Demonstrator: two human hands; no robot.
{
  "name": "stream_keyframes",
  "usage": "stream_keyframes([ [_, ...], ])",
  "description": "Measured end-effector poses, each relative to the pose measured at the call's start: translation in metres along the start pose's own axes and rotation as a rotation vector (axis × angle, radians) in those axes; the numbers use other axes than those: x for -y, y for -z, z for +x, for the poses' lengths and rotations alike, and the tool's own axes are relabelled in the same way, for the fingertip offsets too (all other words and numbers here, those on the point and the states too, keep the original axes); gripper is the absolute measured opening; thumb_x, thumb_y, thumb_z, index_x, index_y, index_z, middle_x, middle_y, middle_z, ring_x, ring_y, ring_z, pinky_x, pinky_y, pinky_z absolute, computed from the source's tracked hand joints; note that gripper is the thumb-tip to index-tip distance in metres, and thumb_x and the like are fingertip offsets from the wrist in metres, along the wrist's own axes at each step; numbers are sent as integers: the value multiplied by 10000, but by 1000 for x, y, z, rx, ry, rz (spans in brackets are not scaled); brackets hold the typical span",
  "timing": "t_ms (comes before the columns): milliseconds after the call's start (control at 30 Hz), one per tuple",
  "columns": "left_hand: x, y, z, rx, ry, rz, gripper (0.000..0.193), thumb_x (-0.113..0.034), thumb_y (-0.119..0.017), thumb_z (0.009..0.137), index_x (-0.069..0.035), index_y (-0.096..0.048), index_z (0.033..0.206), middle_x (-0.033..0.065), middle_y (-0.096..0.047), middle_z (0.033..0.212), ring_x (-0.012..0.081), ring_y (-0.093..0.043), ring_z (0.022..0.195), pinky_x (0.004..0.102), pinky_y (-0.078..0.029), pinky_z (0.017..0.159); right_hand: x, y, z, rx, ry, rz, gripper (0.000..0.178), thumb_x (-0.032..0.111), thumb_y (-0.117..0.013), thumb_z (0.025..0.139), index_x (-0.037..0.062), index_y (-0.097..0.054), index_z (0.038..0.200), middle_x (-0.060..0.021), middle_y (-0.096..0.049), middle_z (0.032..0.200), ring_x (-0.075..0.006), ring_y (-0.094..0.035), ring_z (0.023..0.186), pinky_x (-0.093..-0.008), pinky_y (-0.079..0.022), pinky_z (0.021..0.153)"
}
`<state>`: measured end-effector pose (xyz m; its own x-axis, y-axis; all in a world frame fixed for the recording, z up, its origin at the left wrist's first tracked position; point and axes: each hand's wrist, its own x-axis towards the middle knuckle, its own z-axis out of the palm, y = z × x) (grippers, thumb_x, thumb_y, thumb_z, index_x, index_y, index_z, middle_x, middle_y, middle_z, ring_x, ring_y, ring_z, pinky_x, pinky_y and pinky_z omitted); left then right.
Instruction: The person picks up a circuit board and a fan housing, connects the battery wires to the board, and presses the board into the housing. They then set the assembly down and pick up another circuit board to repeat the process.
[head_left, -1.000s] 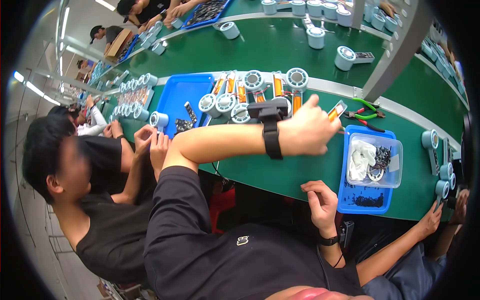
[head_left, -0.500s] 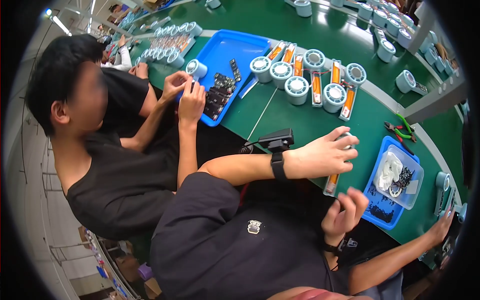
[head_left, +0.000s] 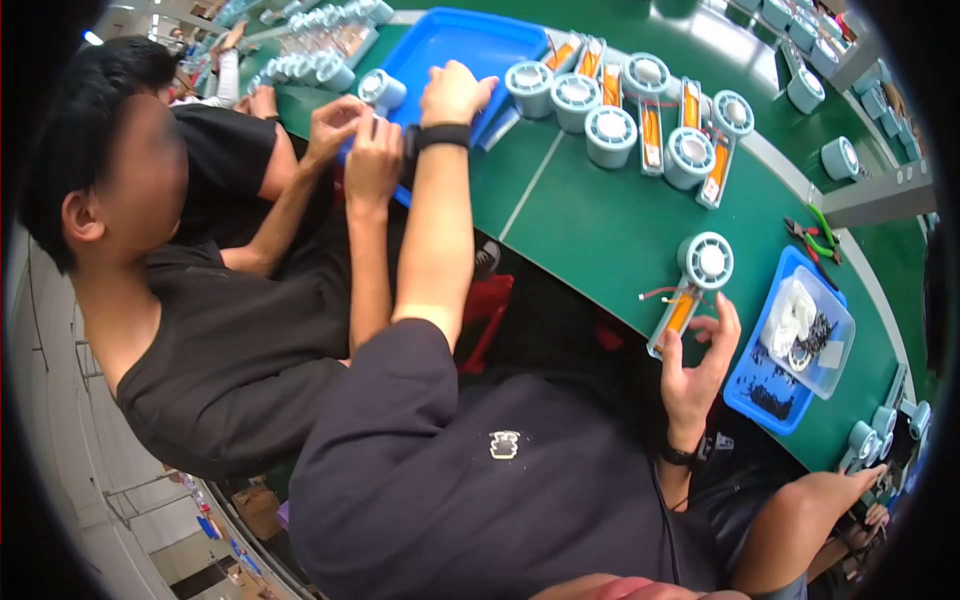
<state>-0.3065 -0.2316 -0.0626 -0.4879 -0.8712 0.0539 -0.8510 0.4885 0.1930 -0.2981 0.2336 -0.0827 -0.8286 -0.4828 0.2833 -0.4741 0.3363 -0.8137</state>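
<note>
My left hand (head_left: 455, 97) reaches over the blue tray (head_left: 480, 28), back upward and thumb spread from the bent fingers. It covers most of the dark circuit boards there, and its fingertips are partly hidden. My right hand (head_left: 698, 370) is open beside a small fan unit (head_left: 707, 260), thumb near the lower end of its casing; whether it touches cannot be seen. The unit has a round pale-blue head, an orange-wrapped battery (head_left: 680, 312) in a clear casing, and loose thin wires (head_left: 658, 293). It lies near the table's front edge.
Several similar fan units (head_left: 611, 137) stand at the back middle. On the right are pliers (head_left: 822, 240) and a blue tray (head_left: 738, 393) bearing a clear box (head_left: 838, 362) and small black parts (head_left: 770, 400). At left, a co-worker's hands (head_left: 350, 150) work beside a pale-blue cylinder (head_left: 382, 90).
My left hand has moved from above the fan unit to the far left, over the blue tray, uncovering the unit. My right hand has come slightly forward beside it. The view has shifted a little.
</note>
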Motion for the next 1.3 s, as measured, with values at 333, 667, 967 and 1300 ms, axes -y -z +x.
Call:
stream_keyframes([
  [333, -34, 24, -86, -152, -681, -1002, 273, 37, -675, 827, -26, -717, 1090, 56, -609, 848, 143, -648, 714, 292, -560, 653, -17, 26, 6, -75, 83, 116, 498, -107, -675, 847, -24, -592, 1331, -165, -577, 1363, -144, -610, 844, -271, -495, 784],
  [667, -77, 2, -261, 618, -648, -1322, 310, -53, -551, 1021, -11, -629, 1319, 60, -551, 1078, 113, -555, 866, 236, -476, 737, 11, 1, 49, 145, 340, -109, 229, -79, -749, 832, -21, -703, 1048, -150, -714, 1062, -264, -728, 769, -319, -572, 678],
  [967, -75, -3, -251, 953, -505, -1467, 390, -149, -461, 1072, -22, -570, 1424, 41, -513, 1075, 81, -472, 780, 211, -415, 674, 14, 1, 47, 300, 304, -119, 212, -88, -769, 808, 2, -723, 995, -130, -771, 898, -245, -755, 762, -323, -585, 678],
  [1300, -82, -13, -269, 1076, -338, -1660, 387, -11, -616, 1012, -10, -525, 1389, 95, -581, 1184, 167, -674, 962, 295, -578, 807, 4, -1, 51, 40, 224, -15, 234, -98, -772, 782, -10, -742, 997, -126, -763, 858, -253, -745, 736, -316, -579, 666],
])
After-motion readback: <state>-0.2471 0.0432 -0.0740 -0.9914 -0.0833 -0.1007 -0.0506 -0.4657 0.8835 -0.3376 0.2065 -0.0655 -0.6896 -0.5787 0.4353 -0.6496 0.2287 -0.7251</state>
